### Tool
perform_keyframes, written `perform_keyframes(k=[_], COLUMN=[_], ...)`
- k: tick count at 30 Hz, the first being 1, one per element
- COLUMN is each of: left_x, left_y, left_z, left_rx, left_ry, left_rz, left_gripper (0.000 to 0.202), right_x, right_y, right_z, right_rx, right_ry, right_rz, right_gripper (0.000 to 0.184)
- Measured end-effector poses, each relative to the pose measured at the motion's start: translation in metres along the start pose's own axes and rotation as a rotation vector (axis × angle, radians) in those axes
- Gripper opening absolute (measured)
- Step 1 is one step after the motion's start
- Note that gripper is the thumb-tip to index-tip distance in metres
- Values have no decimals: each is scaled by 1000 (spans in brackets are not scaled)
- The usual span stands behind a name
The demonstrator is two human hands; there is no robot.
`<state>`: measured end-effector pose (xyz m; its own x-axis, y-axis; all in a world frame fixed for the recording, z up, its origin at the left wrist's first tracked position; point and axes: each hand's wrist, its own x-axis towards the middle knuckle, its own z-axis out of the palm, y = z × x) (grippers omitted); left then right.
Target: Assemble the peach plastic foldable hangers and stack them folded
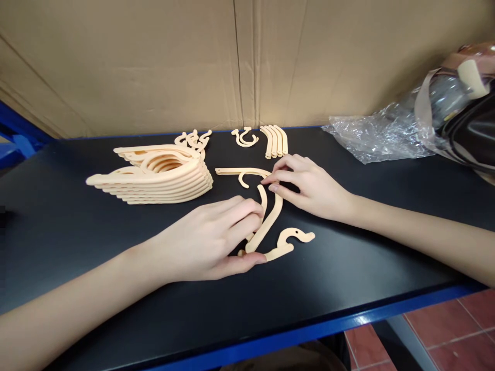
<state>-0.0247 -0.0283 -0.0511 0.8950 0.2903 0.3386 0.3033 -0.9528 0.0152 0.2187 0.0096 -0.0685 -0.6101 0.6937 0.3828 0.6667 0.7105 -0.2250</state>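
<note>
A cream plastic hanger [273, 214], made of curved arms, lies at the middle of the black table. My left hand [216, 237] is closed around its lower end, thumb below and fingers curled over the top; what lies under the fingers is partly hidden. From beneath that thumb a cream hook piece [296, 236] with a small hole sticks out to the right. My right hand [309, 185] pinches the hanger near its upper bend with thumb and fingertips. Another thin arm [240, 171] reaches left from there, with a small curved hook [243, 180] below it.
A stack of cream hangers [166, 185] stands to the left, loose hooks [195, 139] behind it. Further back lie two hooks [245, 138] and several curved arms [275, 141]. Crumpled clear plastic [375, 136] and a dark bag [472, 129] are at right. Cardboard [154, 67] walls the back.
</note>
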Motion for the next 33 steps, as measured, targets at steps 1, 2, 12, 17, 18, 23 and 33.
perform_keyframes(k=[1,2,12,17,18,23,33], left_x=[0,0,-2,-3,-3,-1,-2], left_y=[1,1,1,0,-1,-6,-6], left_z=[0,-1,3,3,3,3,6], left_rx=[-9,-19,-270,-218,-147,319,187], left_ry=[-11,-17,4,-8,10,79,41], left_rz=[-5,-11,-155,-221,-226,-306,-349], left_gripper=[25,25,32,34,32,15,20], right_x=[0,0,-1,-1,-1,-1,1], right_y=[0,-1,0,-1,-1,-2,-1], right_z=[0,0,-1,0,0,1,-1], right_rx=[-7,-12,-24,-38,-44,-59,36], right_ry=[-2,-4,-19,-19,-16,7,99], right_rz=[0,1,-5,-15,-19,-29,-18], right_gripper=[29,29,29,29,28,26,18])
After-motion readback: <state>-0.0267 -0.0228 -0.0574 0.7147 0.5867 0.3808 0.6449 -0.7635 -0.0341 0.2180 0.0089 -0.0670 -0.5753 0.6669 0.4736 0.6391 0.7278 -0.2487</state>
